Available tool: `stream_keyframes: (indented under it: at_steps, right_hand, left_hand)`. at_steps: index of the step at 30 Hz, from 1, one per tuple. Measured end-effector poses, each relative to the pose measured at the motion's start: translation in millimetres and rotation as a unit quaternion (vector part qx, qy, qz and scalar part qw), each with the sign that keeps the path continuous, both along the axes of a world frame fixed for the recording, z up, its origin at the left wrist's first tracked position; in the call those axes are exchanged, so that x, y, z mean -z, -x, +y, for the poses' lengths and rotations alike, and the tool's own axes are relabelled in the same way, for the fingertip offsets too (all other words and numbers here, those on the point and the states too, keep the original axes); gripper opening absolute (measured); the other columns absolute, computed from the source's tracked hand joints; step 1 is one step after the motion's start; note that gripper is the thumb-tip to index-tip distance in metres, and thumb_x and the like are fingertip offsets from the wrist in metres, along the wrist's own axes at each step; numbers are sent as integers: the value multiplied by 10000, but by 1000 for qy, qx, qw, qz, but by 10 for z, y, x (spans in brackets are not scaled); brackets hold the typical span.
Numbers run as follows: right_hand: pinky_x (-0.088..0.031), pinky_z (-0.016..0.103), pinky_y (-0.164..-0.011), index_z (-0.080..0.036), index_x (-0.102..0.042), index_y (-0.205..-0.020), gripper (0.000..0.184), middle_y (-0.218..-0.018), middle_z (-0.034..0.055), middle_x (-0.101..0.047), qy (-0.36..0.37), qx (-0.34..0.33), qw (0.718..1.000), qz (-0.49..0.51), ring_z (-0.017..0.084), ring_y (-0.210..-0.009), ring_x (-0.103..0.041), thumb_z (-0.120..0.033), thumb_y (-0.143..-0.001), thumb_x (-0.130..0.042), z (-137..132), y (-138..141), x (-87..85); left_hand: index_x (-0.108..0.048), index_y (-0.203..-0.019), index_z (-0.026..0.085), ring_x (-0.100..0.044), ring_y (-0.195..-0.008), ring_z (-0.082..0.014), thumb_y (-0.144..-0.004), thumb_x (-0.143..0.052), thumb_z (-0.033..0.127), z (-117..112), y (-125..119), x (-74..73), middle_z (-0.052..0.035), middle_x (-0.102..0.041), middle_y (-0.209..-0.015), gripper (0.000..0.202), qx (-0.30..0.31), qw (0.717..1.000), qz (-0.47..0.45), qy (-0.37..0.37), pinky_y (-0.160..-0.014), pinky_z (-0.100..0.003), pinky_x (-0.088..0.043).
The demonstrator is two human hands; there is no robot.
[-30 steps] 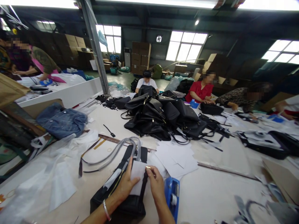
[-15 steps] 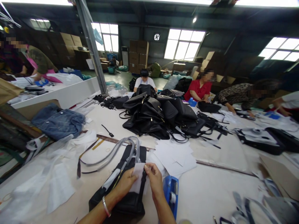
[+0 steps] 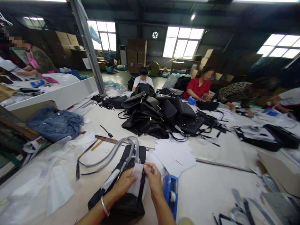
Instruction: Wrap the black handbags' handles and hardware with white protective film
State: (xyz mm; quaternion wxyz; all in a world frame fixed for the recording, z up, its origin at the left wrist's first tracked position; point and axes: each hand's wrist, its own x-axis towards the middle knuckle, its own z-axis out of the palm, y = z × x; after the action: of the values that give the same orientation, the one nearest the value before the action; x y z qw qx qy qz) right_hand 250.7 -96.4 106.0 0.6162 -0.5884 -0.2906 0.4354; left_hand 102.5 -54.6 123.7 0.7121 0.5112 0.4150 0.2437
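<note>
A black handbag (image 3: 126,204) lies on the table in front of me, its long handles (image 3: 110,160) wrapped in greyish film and trailing left. My left hand (image 3: 124,182) rests over the bag and pinches a thin white wrapping sheet (image 3: 138,173) between thumb and fingers. The sheet lies beside and partly behind a narrow black strap (image 3: 142,184) on the bag's side. Closed in a pinch, my right hand (image 3: 153,178) grips the sheet's upper right edge near the strap's top. Its fingertips partly cover what they hold.
A blue tape dispenser (image 3: 170,195) stands just right of my right hand. White paper sheets (image 3: 173,153) lie beyond it. Farther back is a heap of black bags (image 3: 150,115). A denim jacket (image 3: 56,122) is at left. Several people work around the tables.
The view has shifted slightly. Both hands keep their pinch on the white sheet, and more of the black strap shows between them.
</note>
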Motion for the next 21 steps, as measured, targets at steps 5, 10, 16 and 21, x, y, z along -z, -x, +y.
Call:
stream_keyframes:
  at_steps: [5,10,16,21]
  right_hand:
    - [-474,291,-744,-184,-666,-945,378,-854,33,-671,6,9,999,31,204,-825,-602,-473,-702,-698,29,2,52]
    - [-492,295,-690,-188,-679,-905,397,-819,38,-683,6,45,998,34,207,-782,-617,-499,-662,-717,43,32,63]
    - [-484,292,-685,-187,-687,-887,374,-811,43,-690,14,50,999,-9,209,-774,-610,-497,-677,-697,20,11,50]
    - [-476,292,-710,-191,-681,-934,365,-833,37,-691,18,25,999,-20,206,-777,-611,-482,-715,-670,-11,-20,22]
  left_hand:
    - [-646,-1114,177,-629,-813,-222,-694,-658,259,-29,5,-103,-49,-710,-942,428,-4,999,-30,35,-721,-303,-484]
    - [-609,-1172,178,-644,-862,-218,-697,-684,220,-139,-22,-117,-84,-692,-1038,483,-19,980,-144,133,-771,-315,-495]
    - [-570,-1229,157,-654,-897,-236,-799,-648,318,-210,-141,-149,-119,-692,-1062,466,-47,974,-155,159,-840,-364,-494]
    - [-569,-1237,153,-657,-893,-233,-786,-667,323,-183,-164,-238,-110,-698,-1072,491,-52,984,-115,123,-870,-368,-489]
